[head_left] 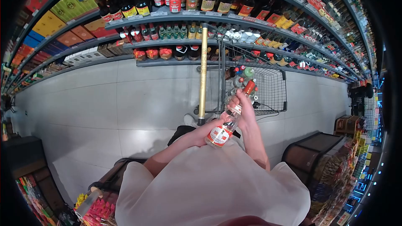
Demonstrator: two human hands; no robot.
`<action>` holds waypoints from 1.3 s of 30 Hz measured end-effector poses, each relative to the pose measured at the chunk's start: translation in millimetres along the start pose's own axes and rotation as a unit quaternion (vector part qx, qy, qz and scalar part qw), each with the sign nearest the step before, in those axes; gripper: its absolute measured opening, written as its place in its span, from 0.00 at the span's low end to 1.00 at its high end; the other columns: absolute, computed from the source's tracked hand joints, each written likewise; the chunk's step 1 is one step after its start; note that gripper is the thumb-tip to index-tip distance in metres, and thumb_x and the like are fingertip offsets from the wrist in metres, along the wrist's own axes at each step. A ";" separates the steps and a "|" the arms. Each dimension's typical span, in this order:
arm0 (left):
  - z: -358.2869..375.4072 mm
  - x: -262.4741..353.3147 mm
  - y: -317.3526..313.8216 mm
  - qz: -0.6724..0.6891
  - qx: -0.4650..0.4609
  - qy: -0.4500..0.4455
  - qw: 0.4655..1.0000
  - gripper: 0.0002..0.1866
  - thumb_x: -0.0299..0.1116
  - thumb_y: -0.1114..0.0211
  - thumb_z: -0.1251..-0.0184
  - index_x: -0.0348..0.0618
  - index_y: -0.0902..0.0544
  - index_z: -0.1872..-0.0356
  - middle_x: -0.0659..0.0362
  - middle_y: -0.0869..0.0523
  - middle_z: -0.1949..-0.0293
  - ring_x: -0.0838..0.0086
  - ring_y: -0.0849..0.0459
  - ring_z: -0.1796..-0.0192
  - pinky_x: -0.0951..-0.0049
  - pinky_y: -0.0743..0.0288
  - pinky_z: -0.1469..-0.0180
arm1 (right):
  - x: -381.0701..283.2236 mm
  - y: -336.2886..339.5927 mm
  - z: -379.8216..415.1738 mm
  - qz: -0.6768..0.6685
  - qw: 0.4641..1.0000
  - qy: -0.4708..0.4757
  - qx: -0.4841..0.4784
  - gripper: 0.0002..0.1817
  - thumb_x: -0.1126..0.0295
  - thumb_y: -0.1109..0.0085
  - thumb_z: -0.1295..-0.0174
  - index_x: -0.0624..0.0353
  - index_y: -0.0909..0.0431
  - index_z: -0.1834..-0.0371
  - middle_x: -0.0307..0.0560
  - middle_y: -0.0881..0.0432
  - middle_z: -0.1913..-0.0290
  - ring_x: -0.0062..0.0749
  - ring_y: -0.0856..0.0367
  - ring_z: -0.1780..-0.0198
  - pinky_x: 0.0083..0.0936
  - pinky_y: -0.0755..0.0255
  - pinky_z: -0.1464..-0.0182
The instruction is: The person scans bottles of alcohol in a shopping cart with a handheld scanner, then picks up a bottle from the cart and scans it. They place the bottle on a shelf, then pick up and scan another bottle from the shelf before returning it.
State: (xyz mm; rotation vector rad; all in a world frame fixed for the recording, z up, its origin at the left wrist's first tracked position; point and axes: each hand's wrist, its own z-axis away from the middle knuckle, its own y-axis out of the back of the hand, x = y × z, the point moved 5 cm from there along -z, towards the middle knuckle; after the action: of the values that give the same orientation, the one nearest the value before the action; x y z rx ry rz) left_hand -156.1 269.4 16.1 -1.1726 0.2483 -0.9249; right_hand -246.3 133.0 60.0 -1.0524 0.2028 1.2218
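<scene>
Shelves (176, 14) of bottles face a cart (268, 83) holding more; both hands grip a clear bottle (228, 121) above it, left hand (205, 132) at the label, right hand (245, 106) round the neck; keep it steady, base supported

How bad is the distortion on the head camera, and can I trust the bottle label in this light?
Head view: strong fisheye, shelves bow into arcs, corners are black. Lighting is even and bright, with soft shadows on the floor. The bottle held by left hand and right hand is sharp, but its red label is too small to read.
</scene>
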 end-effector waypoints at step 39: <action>-1.8 600.1 138.7 -0.578 0.564 -0.415 0.418 0.40 0.59 0.29 0.36 0.31 0.23 0.37 0.40 0.18 0.42 0.47 0.20 0.38 0.52 0.26 0.33 | -27.2 -4.3 43.5 -0.043 0.969 0.125 -0.208 0.18 0.55 0.35 0.26 0.55 0.30 0.50 0.32 0.32 0.80 0.25 0.28 0.80 0.30 0.28 0.69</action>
State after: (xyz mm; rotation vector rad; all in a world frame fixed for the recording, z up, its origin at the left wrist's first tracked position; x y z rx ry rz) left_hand 284.5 -158.4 64.5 -0.1301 -2.0145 -1.1047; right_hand -270.2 147.5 103.2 -1.5680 0.0941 1.0736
